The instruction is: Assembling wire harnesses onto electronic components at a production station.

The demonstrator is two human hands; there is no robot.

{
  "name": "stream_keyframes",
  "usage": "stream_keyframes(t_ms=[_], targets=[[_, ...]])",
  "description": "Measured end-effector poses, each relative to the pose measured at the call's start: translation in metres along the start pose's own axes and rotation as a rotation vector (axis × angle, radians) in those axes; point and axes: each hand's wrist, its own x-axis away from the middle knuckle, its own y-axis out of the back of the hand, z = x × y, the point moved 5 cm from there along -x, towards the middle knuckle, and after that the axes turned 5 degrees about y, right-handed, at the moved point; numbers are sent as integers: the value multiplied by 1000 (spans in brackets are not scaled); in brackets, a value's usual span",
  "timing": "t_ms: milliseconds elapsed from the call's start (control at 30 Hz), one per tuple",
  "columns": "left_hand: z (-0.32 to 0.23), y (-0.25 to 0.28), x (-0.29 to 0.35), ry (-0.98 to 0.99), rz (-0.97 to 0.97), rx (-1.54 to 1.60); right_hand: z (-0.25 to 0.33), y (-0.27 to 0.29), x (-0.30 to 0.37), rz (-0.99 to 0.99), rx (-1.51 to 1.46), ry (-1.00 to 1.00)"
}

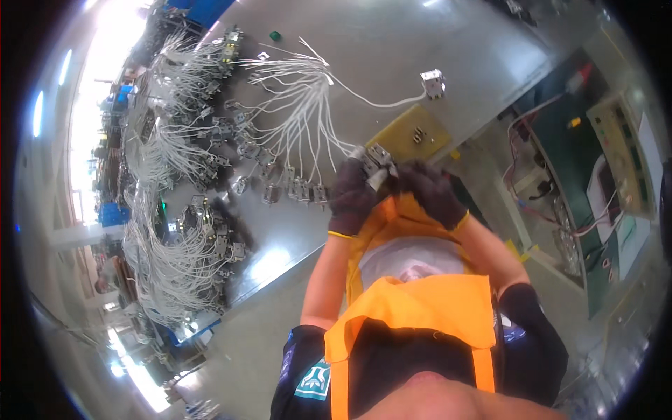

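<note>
My left hand [351,194], in a dark glove with a yellow cuff, is closed around a metal connector box [379,158] with a white cable running from it. My right hand [432,192], gloved the same way, is close against the box's right side with its fingers bent; whether it grips anything is hidden. Just beyond both hands lies a yellow-brown board [413,134] with a few small dark metal parts [418,135] on it. A fanned bundle of white cables [301,105] spreads to the left, with several metal connector boxes [297,189] at the cable ends.
Large heaps of white cables [175,259] with metal boxes cover the table's left side. A single metal box [433,83] stands beyond the board. A green cap [275,36] lies on the grey metal table [392,42]. Equipment with loose wires [514,140] stands at the right.
</note>
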Motion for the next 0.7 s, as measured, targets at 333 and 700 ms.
stream_keyframes(t_ms=[333,700], targets=[[-17,-21,-7,185,86,95,-14,51,-30,-254,-176,-175],[-27,-33,-16,532,204,628,3,-2,12,32,307,106]])
